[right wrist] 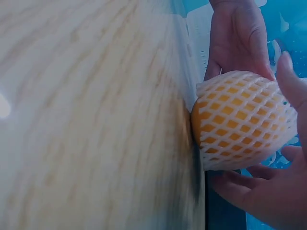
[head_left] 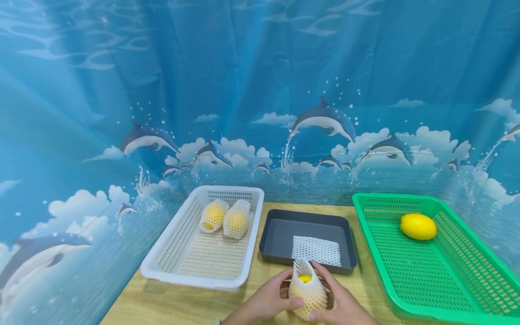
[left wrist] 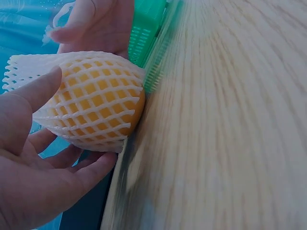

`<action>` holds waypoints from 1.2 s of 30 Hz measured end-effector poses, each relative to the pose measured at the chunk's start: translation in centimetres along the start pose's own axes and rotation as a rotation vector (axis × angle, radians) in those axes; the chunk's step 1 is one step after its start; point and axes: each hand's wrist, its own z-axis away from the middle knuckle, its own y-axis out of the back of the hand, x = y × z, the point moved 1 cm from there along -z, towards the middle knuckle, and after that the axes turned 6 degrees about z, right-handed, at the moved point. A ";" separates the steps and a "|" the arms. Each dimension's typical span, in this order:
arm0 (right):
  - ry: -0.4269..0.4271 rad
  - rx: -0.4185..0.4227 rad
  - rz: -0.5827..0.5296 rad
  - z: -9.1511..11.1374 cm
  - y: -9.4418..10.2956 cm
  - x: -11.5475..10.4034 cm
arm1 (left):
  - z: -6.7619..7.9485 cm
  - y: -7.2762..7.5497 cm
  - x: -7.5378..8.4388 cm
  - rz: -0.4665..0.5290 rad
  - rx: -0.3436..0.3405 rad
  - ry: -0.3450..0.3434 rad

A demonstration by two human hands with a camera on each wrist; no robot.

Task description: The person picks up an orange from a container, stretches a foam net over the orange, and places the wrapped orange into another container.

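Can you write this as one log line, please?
left hand + right hand: hold netted yellow fruit | white basket: two netted fruits | dark tray: flat white netting | green basket: bare yellow fruit

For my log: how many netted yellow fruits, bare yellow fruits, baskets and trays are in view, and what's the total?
Netted yellow fruits: 3
Bare yellow fruit: 1
Baskets: 2
Gray tray: 1
Total: 7

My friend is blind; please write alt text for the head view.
Two hands hold a yellow fruit in a foam net at a wooden table. Beyond, a dark tray with flat netting sits between a white basket with two netted fruits and a green basket with one bare fruit.
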 end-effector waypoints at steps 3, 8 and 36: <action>0.001 -0.028 -0.029 -0.1 0.0 0.3 | 0.0 0.0 -0.2 0.022 -0.021 -0.009; 0.008 -0.056 -0.033 -0.4 -0.1 1.0 | 0.0 0.0 -0.3 0.032 -0.015 0.017; -0.059 0.064 -0.163 -0.1 -0.2 0.2 | 0.0 -0.6 0.7 0.169 0.147 -0.034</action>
